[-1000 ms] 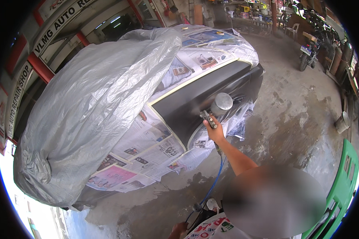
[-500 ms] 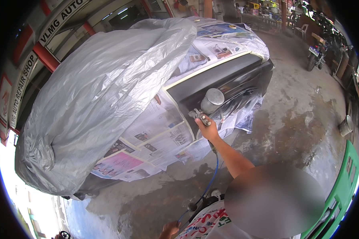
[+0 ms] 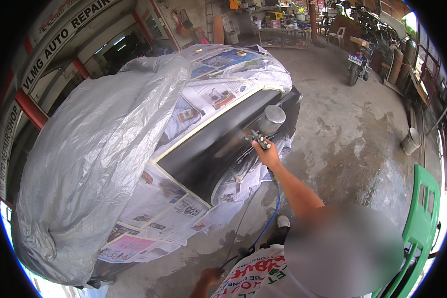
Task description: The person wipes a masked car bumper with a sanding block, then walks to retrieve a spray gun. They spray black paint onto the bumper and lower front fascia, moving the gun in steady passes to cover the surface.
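My right hand (image 3: 267, 154) is wrapped round a spray gun (image 3: 259, 140) with a round metal paint cup (image 3: 272, 120) on it. The gun points at a dark, glossy car panel (image 3: 203, 154), close to its surface. Light tape and printed newspaper (image 3: 154, 213) border the panel, and paper also hangs over the wheel area below it. A blue air hose (image 3: 275, 211) runs down from the gun toward my left side. Low at the bottom edge, my left hand (image 3: 211, 276) is closed around a dark stretch of this hose.
A silver plastic sheet (image 3: 94, 149) drapes the car's left side. At the right stand a green bumper (image 3: 422, 213) and a grey bucket (image 3: 411, 141). Farther back are a motorcycle (image 3: 358, 62), a white chair (image 3: 337, 36) and a cluttered workbench (image 3: 288, 27). Wet patches mark the concrete floor.
My right hand and the spray gun have moved along the panel toward its far right end, exposing more dark surface behind them. The whole view has shifted. My left hand still grips the hose.
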A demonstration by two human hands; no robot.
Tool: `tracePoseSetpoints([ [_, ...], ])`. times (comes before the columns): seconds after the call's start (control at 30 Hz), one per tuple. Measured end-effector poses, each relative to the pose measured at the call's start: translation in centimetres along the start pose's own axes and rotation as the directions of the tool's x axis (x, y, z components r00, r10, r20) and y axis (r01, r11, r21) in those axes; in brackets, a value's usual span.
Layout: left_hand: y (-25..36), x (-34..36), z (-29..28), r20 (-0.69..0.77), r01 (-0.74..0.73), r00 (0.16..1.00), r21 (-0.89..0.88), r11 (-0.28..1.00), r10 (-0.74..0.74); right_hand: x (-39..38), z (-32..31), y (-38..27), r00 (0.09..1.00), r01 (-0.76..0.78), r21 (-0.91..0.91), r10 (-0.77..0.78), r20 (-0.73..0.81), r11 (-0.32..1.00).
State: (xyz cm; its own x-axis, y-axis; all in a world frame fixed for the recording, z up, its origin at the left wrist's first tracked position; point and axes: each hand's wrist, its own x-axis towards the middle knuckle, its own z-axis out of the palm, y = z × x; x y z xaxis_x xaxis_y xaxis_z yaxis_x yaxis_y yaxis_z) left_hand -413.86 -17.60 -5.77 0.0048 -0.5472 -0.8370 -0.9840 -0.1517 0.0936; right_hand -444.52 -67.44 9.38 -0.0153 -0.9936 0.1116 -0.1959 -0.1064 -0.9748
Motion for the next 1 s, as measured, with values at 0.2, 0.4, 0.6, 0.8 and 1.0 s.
tracePoseSetpoints([
  [0.2,8.3,3.4,-8.2,-0.016,-0.017,1.0,-0.001,1.0,0.017,8.9,-8.4,2.0,0.999,-0.027,-0.061,0.025,-0.037,0.998],
  [0.4,13.1,5.7,-12.4,-0.155,-0.24,0.953,0.149,0.959,0.262,17.5,-13.9,4.3,0.988,-0.049,-0.065,0.039,-0.148,0.997],
  [0.6,17.9,5.5,-16.7,-0.115,-0.245,0.962,0.038,0.969,0.247,22.9,-17.7,3.2,0.946,-0.273,0.01,0.271,-0.176,0.962],
  [0.8,15.5,7.7,-13.9,-0.081,-0.108,0.991,-0.069,0.992,0.102,23.8,-14.4,5.2,0.948,0.048,-0.059,-0.064,-0.31,0.997],
  [1.0,9.7,4.8,-10.9,-0.135,-0.18,0.978,-0.144,0.973,0.161,15.2,-8.1,-0.4,0.996,-0.091,0.201,0.089,0.019,0.975],
])
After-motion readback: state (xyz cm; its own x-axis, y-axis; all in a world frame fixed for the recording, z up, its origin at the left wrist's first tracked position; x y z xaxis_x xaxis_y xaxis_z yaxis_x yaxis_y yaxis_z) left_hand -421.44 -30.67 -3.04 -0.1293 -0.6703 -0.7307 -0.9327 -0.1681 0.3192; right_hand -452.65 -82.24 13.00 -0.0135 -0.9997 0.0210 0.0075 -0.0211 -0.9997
